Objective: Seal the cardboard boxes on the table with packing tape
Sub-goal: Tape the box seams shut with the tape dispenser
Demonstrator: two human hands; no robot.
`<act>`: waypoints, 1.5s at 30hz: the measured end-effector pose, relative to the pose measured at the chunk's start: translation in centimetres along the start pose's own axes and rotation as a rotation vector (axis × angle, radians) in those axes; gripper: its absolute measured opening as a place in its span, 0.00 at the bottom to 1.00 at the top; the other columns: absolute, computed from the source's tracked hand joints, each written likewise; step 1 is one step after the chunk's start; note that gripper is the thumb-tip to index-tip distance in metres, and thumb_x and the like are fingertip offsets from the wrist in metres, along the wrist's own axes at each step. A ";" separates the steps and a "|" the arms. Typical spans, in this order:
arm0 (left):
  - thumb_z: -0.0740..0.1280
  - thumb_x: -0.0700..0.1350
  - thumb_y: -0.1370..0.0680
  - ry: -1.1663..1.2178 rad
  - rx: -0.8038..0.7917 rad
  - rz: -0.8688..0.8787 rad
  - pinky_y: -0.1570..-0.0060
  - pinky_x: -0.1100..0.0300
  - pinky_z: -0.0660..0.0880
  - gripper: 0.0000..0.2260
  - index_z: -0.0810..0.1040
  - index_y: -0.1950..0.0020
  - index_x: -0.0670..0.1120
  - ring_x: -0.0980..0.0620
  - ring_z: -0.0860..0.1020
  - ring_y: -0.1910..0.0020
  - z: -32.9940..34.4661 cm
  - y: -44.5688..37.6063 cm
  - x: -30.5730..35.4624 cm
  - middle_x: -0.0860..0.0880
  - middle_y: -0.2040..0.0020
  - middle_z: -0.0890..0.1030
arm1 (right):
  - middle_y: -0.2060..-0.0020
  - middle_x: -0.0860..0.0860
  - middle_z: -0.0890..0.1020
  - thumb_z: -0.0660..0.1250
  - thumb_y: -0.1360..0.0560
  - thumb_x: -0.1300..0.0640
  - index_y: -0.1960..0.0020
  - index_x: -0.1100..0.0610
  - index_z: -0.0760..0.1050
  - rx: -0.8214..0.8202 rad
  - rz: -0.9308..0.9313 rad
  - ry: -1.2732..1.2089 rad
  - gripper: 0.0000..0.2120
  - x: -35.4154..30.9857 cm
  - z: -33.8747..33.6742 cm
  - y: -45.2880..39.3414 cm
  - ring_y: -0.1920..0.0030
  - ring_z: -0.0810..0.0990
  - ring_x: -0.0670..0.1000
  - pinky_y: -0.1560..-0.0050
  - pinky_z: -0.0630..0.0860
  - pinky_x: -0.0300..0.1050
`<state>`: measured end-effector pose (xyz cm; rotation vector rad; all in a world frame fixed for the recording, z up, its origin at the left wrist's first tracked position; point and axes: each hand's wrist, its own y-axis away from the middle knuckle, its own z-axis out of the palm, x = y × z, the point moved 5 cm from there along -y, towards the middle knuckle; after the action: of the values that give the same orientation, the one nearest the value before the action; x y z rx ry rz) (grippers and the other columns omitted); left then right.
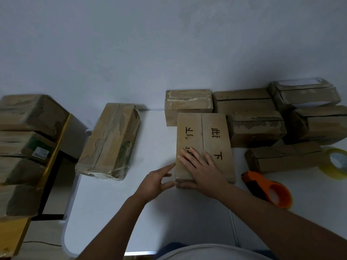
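The box (204, 145) is pressed flat by the spread right hand (204, 169); its near left edge is touched by the left hand (155, 182), fingers straight.

We observe dim, even, cool-toned lighting with no visible source. Shadows are soft: we note a faint one under the right hand (204, 172) on the lettered box (204, 139), and darker ones between the stacked boxes at right (281, 117). The white table (146, 212) shows no hard glare; a weak sheen appears on the tape roll (338, 162). We see wide-angle bending toward the frame edges. The boxes at far left (24, 139) appear smeared, and fine detail is soft throughout.
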<state>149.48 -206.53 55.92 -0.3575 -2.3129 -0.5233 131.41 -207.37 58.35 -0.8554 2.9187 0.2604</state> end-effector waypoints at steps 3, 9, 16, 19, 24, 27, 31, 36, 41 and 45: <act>0.67 0.68 0.29 0.108 0.075 -0.080 0.53 0.78 0.72 0.35 0.62 0.23 0.62 0.71 0.74 0.42 -0.3 0.6 -0.2 0.61 0.26 0.68 | 0.22 0.42 0.40 0.47 0.23 0.30 0.22 0.41 0.42 0.100 0.064 -0.215 0.34 1.6 -1.6 0.3 0.24 0.33 0.46 0.25 0.36 0.56; 0.57 0.67 0.23 -0.015 0.349 -0.062 0.33 0.62 0.64 0.30 0.62 0.23 0.59 0.60 0.64 0.26 -2.5 -0.8 3.8 0.59 0.22 0.62 | 0.24 0.52 0.59 0.59 0.20 0.46 0.22 0.53 0.54 0.343 0.704 -0.946 0.30 8.6 -1.8 5.6 0.26 0.61 0.54 0.29 0.65 0.58; 0.48 0.68 0.21 -0.448 0.187 0.071 0.23 0.47 0.40 0.35 0.49 0.19 0.51 0.47 0.40 0.20 0.3 -5.7 10.7 0.49 0.19 0.41 | 0.45 0.41 0.79 0.57 0.21 0.41 0.29 0.45 0.65 0.212 0.574 -1.151 0.22 4.1 -1.5 7.8 0.46 0.80 0.39 0.53 0.77 0.31; 0.46 0.71 0.23 -0.626 0.083 0.014 0.24 0.43 0.36 0.41 0.40 0.20 0.45 0.42 0.33 0.22 3.0 -6.2 11.0 0.43 0.21 0.34 | 0.45 0.48 0.81 0.54 0.23 0.37 0.28 0.48 0.66 0.204 0.581 -1.104 0.26 4.2 -1.6 9.0 0.50 0.82 0.44 0.47 0.79 0.46; 0.54 0.61 0.18 -0.766 0.002 0.060 0.24 0.41 0.38 0.37 0.37 0.20 0.47 0.44 0.35 0.22 3.8 -5.2 9.7 0.45 0.20 0.36 | 0.35 0.50 0.76 0.57 0.18 0.48 0.27 0.55 0.66 0.357 0.645 -0.991 0.21 7.1 -2.2 10.0 0.44 0.74 0.40 0.46 0.70 0.35; 0.57 0.59 0.19 -0.773 -0.084 0.150 0.24 0.43 0.36 0.36 0.39 0.19 0.51 0.46 0.36 0.21 3.2 -4.6 9.5 0.49 0.19 0.38 | 0.32 0.52 0.73 0.57 0.18 0.48 0.26 0.55 0.64 0.383 0.641 -0.915 0.22 8.1 -2.7 9.4 0.35 0.72 0.48 0.40 0.68 0.41; 0.62 0.45 0.19 -0.824 -0.220 0.290 0.26 0.46 0.32 0.34 0.45 0.19 0.58 0.49 0.33 0.22 1.5 -3.1 8.8 0.59 0.20 0.40 | 0.29 0.49 0.67 0.58 0.18 0.49 0.27 0.54 0.63 0.396 0.523 -0.809 0.22 8.2 -3.5 7.0 0.32 0.66 0.45 0.40 0.61 0.32; 0.63 0.42 0.20 -0.662 -0.180 0.154 0.24 0.51 0.36 0.31 0.57 0.22 0.61 0.55 0.38 0.22 -1.4 -1.0 6.2 0.63 0.21 0.48 | 0.24 0.43 0.53 0.59 0.19 0.46 0.24 0.53 0.57 0.272 0.467 -0.774 0.27 9.1 -3.6 3.5 0.28 0.63 0.49 0.37 0.62 0.35; 0.55 0.58 0.17 -0.388 -0.016 0.030 0.24 0.44 0.39 0.21 0.62 0.23 0.61 0.57 0.44 0.21 -1.1 0.3 6.4 0.65 0.22 0.54 | 0.23 0.50 0.54 0.59 0.20 0.43 0.22 0.53 0.52 0.083 0.500 -0.721 0.31 10.5 -4.7 -0.3 0.25 0.58 0.54 0.29 0.62 0.53; 0.48 0.62 0.18 -0.374 0.073 -0.096 0.26 0.41 0.33 0.23 0.53 0.22 0.64 0.57 0.40 0.22 0.1 0.7 6.1 0.67 0.23 0.47 | 0.27 0.56 0.63 0.59 0.20 0.45 0.24 0.55 0.55 0.017 0.515 -0.638 0.30 11.3 -5.0 -0.6 0.30 0.66 0.57 0.33 0.69 0.56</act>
<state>145.40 -205.24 60.37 -0.3326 -2.7141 -0.4462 122.04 -214.81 61.64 0.0238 2.4543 0.4426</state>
